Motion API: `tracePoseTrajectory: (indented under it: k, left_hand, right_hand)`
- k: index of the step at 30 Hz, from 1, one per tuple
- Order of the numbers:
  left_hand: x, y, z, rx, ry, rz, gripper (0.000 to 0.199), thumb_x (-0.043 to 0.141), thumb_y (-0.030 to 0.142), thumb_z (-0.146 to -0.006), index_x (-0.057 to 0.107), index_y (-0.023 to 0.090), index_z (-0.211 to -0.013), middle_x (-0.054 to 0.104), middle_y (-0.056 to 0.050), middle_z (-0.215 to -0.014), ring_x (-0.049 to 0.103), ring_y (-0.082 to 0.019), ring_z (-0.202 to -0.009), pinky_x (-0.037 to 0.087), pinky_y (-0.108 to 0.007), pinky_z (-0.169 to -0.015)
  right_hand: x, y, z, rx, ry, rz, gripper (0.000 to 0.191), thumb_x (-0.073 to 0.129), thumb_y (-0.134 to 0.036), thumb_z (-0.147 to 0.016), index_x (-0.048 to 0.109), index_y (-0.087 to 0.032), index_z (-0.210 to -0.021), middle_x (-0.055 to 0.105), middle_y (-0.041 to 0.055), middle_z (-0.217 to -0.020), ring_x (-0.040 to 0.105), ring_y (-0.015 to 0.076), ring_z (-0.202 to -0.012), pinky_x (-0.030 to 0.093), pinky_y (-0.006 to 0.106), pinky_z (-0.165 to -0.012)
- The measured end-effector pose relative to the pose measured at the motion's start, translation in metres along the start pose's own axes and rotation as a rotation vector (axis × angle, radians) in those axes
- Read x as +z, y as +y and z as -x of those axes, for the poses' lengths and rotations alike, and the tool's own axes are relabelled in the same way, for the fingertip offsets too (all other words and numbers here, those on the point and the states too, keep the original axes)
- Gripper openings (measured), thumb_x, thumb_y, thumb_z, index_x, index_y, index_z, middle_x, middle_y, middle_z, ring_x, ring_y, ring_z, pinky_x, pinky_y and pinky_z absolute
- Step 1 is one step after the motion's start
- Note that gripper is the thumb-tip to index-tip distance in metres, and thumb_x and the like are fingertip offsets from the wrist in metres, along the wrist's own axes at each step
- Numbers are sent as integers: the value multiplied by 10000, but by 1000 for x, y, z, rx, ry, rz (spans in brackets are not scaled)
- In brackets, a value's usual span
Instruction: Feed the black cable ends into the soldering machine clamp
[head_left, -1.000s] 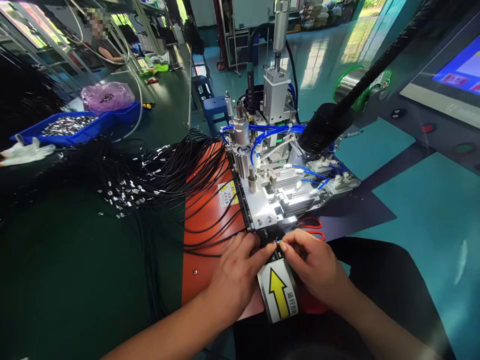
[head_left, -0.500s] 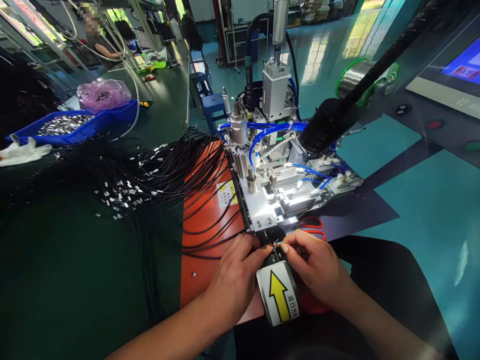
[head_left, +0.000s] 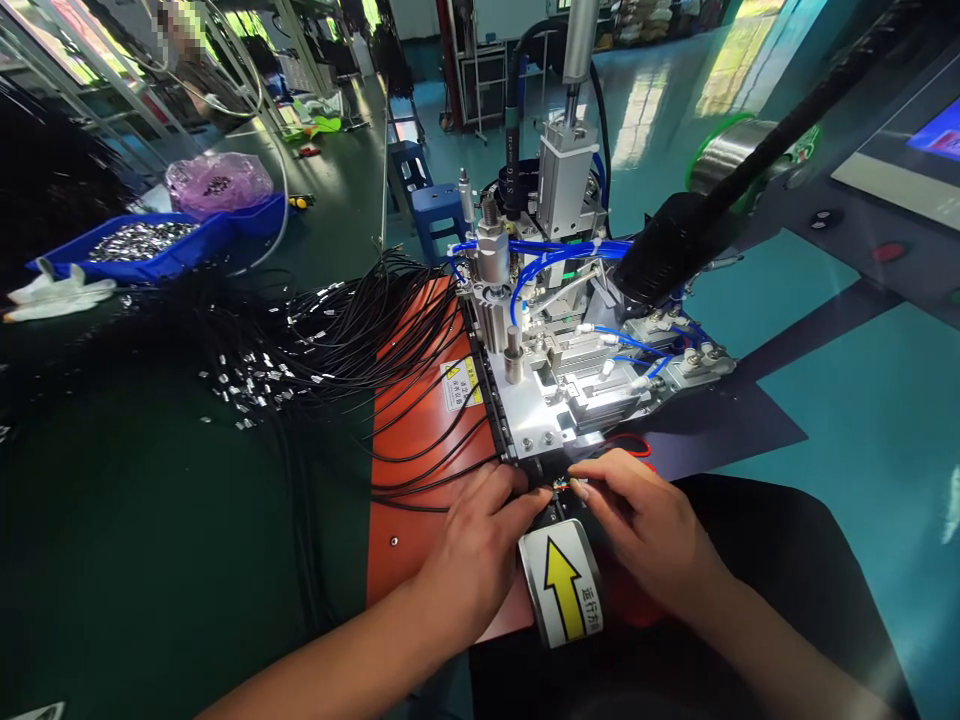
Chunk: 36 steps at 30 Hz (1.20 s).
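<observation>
At the front edge of the machine, my left hand [head_left: 484, 530] is closed, with thumb and forefinger pinching the end of a black cable; most of the cable is hidden under the hand. Short coloured wires [head_left: 560, 487] fan out from that end, over a small dark fixture. Just right of them is my right hand [head_left: 656, 510], its thumb and forefinger tips slightly apart beside the wires. A white guard plate with a yellow arrow [head_left: 562, 585] lies between my wrists. Behind the hands stands the metal machine [head_left: 562, 390] with blue air tubes.
Black cables [head_left: 352, 330] with shiny metal ends spread over the dark green table [head_left: 187, 560] and orange base plate [head_left: 405, 540]. Blue trays [head_left: 161, 265] of metal parts, a glove [head_left: 64, 292], a solder wire reel [head_left: 731, 160] and red-handled scissors [head_left: 634, 445] are around. A person is at the back left.
My right thumb and forefinger have parted and drawn slightly right from the wires. My left hand keeps its pinch. The whole view has shifted slightly.
</observation>
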<state>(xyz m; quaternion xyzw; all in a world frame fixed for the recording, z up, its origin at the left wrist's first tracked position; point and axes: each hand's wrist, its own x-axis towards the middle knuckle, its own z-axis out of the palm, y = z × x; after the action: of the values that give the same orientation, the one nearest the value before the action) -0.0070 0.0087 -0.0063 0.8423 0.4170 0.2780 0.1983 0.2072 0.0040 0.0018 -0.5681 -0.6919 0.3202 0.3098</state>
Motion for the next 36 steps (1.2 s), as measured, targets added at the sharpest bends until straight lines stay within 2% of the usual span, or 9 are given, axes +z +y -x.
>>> tracePoseTrajectory:
  k: [4, 7, 19, 24, 29, 36]
  left_hand:
    - [1, -1, 1, -6, -2, -13, 267, 588, 89, -938, 667, 223, -1154, 579, -49, -989, 532, -182, -909, 443, -302, -758]
    - [1, 0, 1, 2, -5, -23, 248, 570, 122, -958, 672, 229, -1157, 585, -54, -988, 541, -186, -915, 450, -303, -754]
    - [-4, 4, -3, 16, -4, -19, 265, 589, 104, -938, 662, 224, -1162, 584, -51, -974, 538, -189, -898, 449, -300, -740]
    - [-3, 3, -2, 26, 1, -32, 244, 575, 115, -952, 664, 217, -1155, 579, -51, -959, 533, -187, -887, 446, -299, -733]
    - [-1, 3, -1, 14, 2, -54, 282, 583, 89, -932, 667, 228, -1162, 576, -55, -971, 534, -188, -888, 458, -300, -740]
    - [-6, 2, 0, 20, -33, -98, 318, 558, 92, -941, 659, 239, -1203, 574, -66, -985, 531, -208, -891, 466, -323, -735]
  right_hand:
    - [2, 0, -3, -140, 8, 21, 190, 476, -217, -1008, 650, -217, -1083, 640, 49, -921, 616, 193, -851, 487, 317, -767]
    - [4, 0, -7, -153, 10, 45, 187, 461, -218, -1016, 646, -225, -1041, 636, 46, -895, 614, 194, -832, 489, 320, -760]
    - [3, -5, -9, -11, -37, 76, 168, 481, -220, -973, 594, -218, -849, 614, 17, -802, 587, 178, -730, 456, 303, -671]
    - [2, -3, -11, 56, -72, 11, 169, 500, -220, -961, 609, -215, -832, 633, 3, -800, 593, 172, -727, 446, 299, -668]
    - [-2, -4, -13, 159, -122, -73, 224, 456, -304, -1001, 623, -231, -870, 653, -15, -804, 608, 168, -724, 450, 288, -658]
    - [-1, -4, -14, 119, -155, -78, 232, 449, -290, -998, 612, -221, -849, 650, -15, -771, 599, 163, -699, 444, 281, -640]
